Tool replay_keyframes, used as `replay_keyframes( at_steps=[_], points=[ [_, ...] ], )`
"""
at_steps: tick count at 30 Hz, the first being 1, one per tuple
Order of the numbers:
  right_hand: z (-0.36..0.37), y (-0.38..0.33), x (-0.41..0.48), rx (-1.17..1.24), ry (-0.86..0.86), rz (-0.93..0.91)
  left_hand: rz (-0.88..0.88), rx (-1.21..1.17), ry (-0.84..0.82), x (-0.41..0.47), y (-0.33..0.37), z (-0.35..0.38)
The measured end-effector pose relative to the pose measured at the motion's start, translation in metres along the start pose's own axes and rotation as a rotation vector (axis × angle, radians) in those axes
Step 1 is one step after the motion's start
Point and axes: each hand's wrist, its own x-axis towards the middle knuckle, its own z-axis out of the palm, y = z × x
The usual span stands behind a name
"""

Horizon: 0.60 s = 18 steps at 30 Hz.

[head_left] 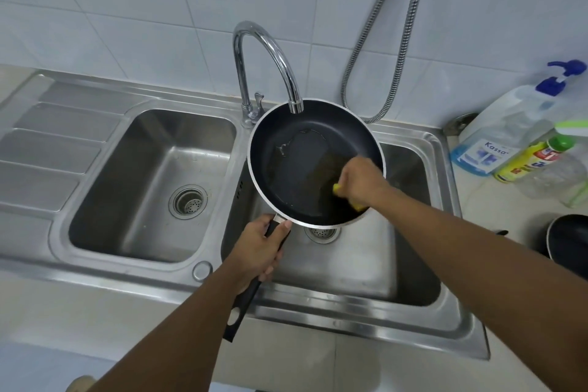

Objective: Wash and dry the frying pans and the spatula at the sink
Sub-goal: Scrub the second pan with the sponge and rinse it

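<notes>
Right hand (359,180) clutched a yellow sponge (358,205) against the frying pan's (302,169) near-right wall; left hand (259,251) gripped the handle, which pointed back toward the person, pan over the right basin (366,264).

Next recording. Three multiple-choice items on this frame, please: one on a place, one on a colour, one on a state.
1. The frying pan is held over: A) the left basin B) the right basin C) the drainboard.
2. The sponge in the right hand is: A) yellow B) pink C) blue.
3. The left hand is: A) flat on the counter B) gripping the pan handle C) turning the tap.

Answers: 1 B, the right basin's drain shows just below the pan's rim; 2 A, yellow edges show beside the curled fingers; 3 B, its fingers wrap the black handle.
</notes>
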Motion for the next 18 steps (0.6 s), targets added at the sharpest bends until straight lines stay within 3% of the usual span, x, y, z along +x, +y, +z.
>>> replay_keyframes(
  at_steps=[3, 5, 9, 13, 18],
  points=[
    [-0.006, 0.014, 0.030, -0.020, 0.233, -0.030, 0.017, 0.026, -0.023, -0.005, -0.002, 0.002],
    [-0.006, 0.013, 0.049, 0.055, 0.276, -0.137, 0.029, 0.042, -0.029, -0.007, -0.003, 0.005],
    [0.006, -0.026, 0.055, -0.042, 0.128, -0.361, 0.051, 0.072, -0.054, -0.009, -0.003, 0.011],
    [0.028, -0.059, 0.020, -0.092, 0.161, -0.587, 0.034, 0.048, -0.049, -0.008, 0.003, 0.017],
    [0.062, -0.042, -0.006, 0.098, 0.123, -0.825, 0.016, 0.015, 0.002, -0.003, -0.002, 0.012]
  ],
)
